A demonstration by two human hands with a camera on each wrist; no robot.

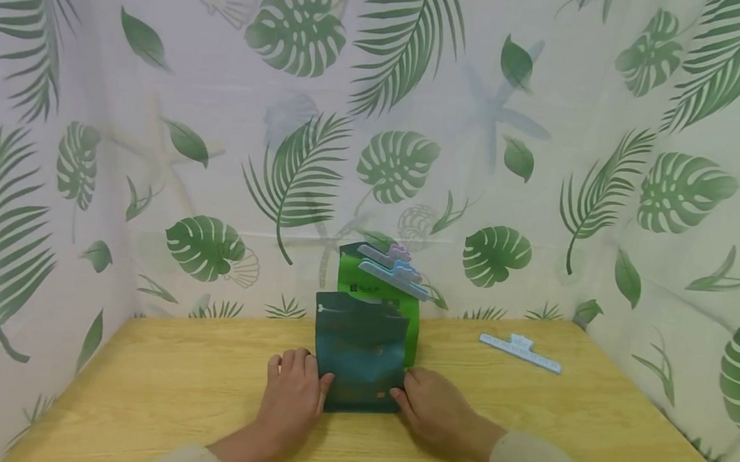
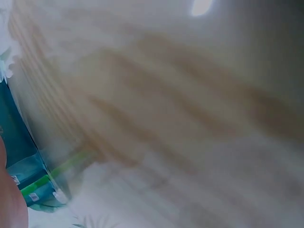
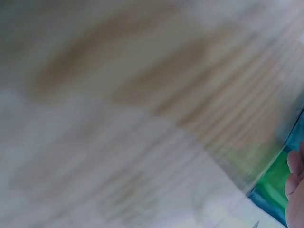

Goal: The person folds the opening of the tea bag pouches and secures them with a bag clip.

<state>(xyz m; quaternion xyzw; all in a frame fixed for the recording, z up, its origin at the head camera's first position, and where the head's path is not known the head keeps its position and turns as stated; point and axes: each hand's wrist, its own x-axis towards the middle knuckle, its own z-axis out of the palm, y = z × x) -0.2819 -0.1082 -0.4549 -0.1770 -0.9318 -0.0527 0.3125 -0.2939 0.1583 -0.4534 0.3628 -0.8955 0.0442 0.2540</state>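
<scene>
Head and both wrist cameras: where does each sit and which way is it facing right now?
Head: sits high, looks forward and down at the wooden table, the standing dark teal foil pouch, the left hand and the right hand.
Left wrist: close above the blurred tabletop; the teal pouch shows at the left edge, beside a bit of skin.
Right wrist: close over the blurred tabletop; fingertips at the right edge.
Shared: all three views show the teal pouch.

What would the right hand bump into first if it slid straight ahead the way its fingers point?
The right hand already touches the dark teal pouch. Pushing on, it would probably meet the green pouch standing just behind, though depth is hard to judge.
</scene>
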